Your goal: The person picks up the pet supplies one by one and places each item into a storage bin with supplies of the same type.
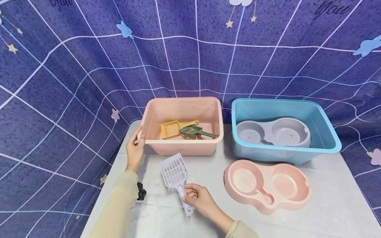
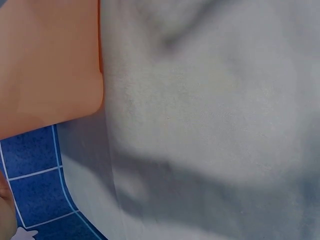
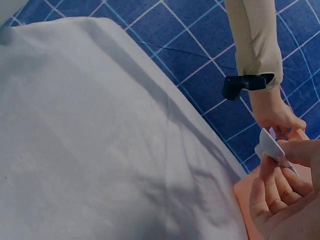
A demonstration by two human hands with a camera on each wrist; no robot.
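My right hand (image 1: 198,199) pinches the handle of a lavender slotted scoop (image 1: 175,171), its head angled up and left in front of the pink bin. In the right wrist view the right hand (image 3: 287,192) has thumb and fingers on the scoop's handle (image 3: 272,145). My left hand (image 1: 135,149) grips the front left corner of the pink bin (image 1: 181,148). Inside that bin lie a yellow scoop (image 1: 171,129) and a green scoop (image 1: 190,131), overlapping. The left wrist view shows the bin's side (image 2: 50,65) and part of the left hand (image 2: 6,212) at the edge.
To the right stands a blue bin (image 1: 276,152) with a grey double bowl (image 1: 270,127) inside. A pink double bowl (image 1: 266,185) lies in front of it on the white-covered table (image 1: 160,218). A patterned blue curtain (image 1: 190,53) hangs behind and at the left.
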